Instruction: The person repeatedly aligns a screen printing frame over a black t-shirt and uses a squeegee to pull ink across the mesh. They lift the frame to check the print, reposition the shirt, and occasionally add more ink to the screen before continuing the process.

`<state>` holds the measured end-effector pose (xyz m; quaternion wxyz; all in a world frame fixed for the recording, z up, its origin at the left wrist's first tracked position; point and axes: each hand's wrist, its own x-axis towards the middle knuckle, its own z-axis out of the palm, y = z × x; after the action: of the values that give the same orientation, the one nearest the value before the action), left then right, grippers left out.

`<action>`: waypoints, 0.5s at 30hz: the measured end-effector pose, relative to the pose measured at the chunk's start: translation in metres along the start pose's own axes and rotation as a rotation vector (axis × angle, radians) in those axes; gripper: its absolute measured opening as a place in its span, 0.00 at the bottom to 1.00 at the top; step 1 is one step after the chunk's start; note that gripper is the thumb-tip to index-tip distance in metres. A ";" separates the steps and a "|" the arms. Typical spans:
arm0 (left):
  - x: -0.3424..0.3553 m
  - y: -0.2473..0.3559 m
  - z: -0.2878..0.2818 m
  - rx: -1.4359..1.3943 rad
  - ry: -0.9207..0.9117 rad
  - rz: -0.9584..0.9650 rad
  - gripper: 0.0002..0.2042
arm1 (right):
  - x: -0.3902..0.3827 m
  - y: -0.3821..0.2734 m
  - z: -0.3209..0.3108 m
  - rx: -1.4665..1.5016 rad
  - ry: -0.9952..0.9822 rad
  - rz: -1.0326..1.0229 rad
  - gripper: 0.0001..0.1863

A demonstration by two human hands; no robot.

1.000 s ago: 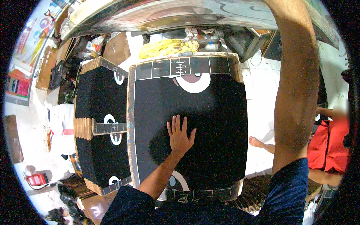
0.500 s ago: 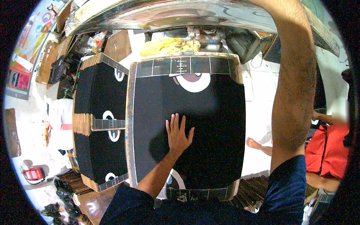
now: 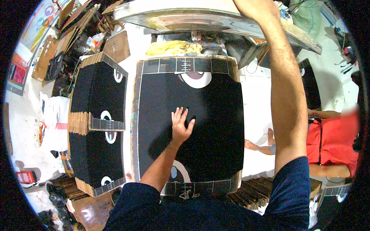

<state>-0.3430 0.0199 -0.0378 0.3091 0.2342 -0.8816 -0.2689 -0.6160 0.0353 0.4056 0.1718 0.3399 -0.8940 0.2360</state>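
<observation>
My left hand [image 3: 182,122] is over the middle of a large black board [image 3: 204,150] with printed eye shapes and gridded strips at both ends, fingers spread; whether they all touch it I cannot tell. My right arm reaches up to a long, stained, framed panel [image 3: 181,17] at the top, where my right hand [image 3: 254,9] is at its upper edge, fingers cut off by the picture. Left of the board stand two thick stacks of black-topped cardboard pieces [image 3: 100,154] with similar eye shapes.
A person in red [image 3: 331,142] sits at the right, near more black boards [image 3: 310,86] and bare feet. A yellow cloth [image 3: 173,48] lies beyond the board. Cardboard stacks [image 3: 248,192] line the bottom. Cardboard sheets [image 3: 115,46], bags and a red item [image 3: 27,177] are at left.
My left hand has moved slightly up the board. My right arm has shifted left, and the view has shifted, showing more floor and items beyond the top panel.
</observation>
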 end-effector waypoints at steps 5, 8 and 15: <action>-0.041 -0.066 -0.093 -0.062 0.181 -0.297 0.23 | -0.011 0.002 0.006 -0.012 0.040 0.073 0.39; -0.120 -0.144 -0.166 -0.082 0.430 -0.727 0.25 | -0.017 0.004 0.014 -0.057 -0.067 0.122 0.40; -0.398 -0.247 -0.235 0.228 -0.662 -1.072 0.20 | -0.039 0.023 0.028 -0.107 -0.086 0.151 0.38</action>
<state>0.1543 -0.0112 -0.2015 -0.1837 0.5787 -0.7139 -0.3488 -0.6085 0.0561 0.3574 0.1330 0.2718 -0.9349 0.1853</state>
